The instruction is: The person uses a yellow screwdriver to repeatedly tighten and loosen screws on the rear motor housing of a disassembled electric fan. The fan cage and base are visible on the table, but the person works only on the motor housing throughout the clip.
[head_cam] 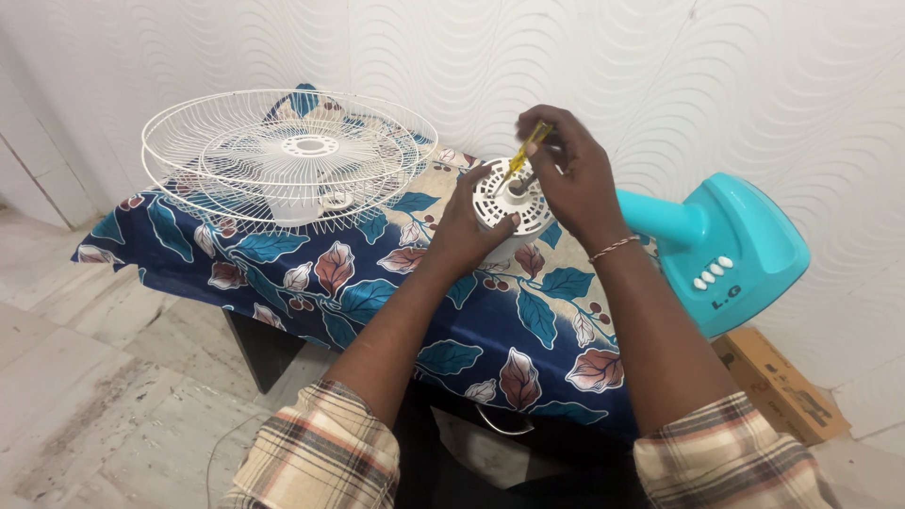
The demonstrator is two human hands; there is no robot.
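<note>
on leaf-print cloth point(528, 320), left hand point(467, 226) grips ribbed white motor housing point(500, 203); right hand point(575, 174) pinches yellow screwdriver point(526, 151).

head cam, close, down over table point(528, 325)

A white wall point(660, 57) with a raised wavy pattern runs behind a small dark table point(259, 353), which stands close against it. A blue cloth point(528, 330) printed with teal and brown leaves covers the tabletop and hangs over its front edge. The floor point(104, 377) is pale marbled tile, evenly lit. A brown cardboard box point(778, 386) sits on the floor by the wall, right of the table.
</note>
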